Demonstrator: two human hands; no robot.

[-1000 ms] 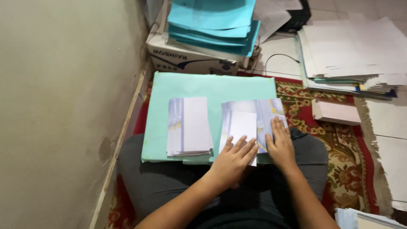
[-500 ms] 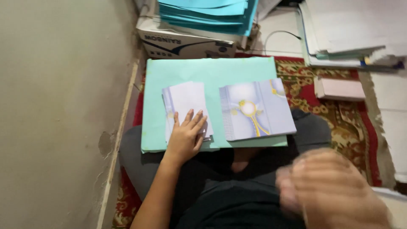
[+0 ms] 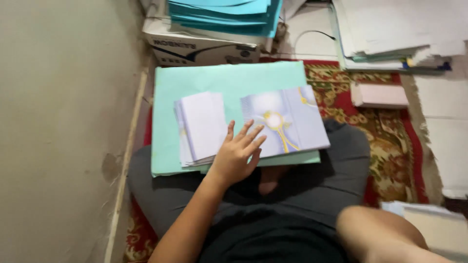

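While my left hand [image 3: 238, 155] rests flat, fingers spread, between the folded stack [image 3: 201, 127] and printed sheets [image 3: 285, 122] on the green folder [image 3: 229, 80], sorting step; right hand out of frame, next needs a fresh sheet.

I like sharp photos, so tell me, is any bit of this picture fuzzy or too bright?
Head view: the arm at the bottom right corner is soft and blurred; the left hand and printed sheet are fairly sharp; the white paper stacks at the top right look pale, nearly washed out; light is soft, shadows faint.
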